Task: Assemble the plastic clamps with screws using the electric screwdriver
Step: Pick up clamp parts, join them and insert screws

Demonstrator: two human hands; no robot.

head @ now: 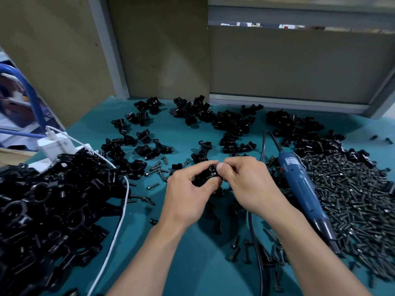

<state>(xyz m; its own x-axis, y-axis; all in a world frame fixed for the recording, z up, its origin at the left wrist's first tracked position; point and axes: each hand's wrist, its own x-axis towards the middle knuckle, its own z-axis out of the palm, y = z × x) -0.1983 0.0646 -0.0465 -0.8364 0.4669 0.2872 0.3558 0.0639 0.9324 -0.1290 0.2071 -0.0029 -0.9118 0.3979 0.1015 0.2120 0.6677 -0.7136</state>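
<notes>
Both hands meet over the middle of the tabletop (192, 270), lifted a little off it. The left hand (188, 189) curls round the body of a black clamp (208, 175), and the right hand (250, 182) pinches the clamp's upper end with thumb and fingertips, beside a round hole that faces the camera. Whether a screw is already between those fingers cannot be told. The step looks like mating the halves or seating a screw by hand. To do it well, the left grip should hold the halves flush so the holes line up. The screw should go in straight and catch by hand before the driver is used, since a tilted start would likely cross-thread the plastic. The screwdriver (299, 184) lies just right of the right wrist, pointing towards the person, so reaching it should be easy. The screws (352, 199) form a broad heap beyond it, touching its far side. Room is tight. A pile of clamps (53, 199) fills the left, with a white cable (120, 210) trailing along its edge. Loose halves (224, 122) lie scattered behind the hands, and stray screws lie below them. The barest patch is near the person, between the forearms. The screwdriver's dark cord (255, 242) runs through that patch and could snag a wrist.
</notes>
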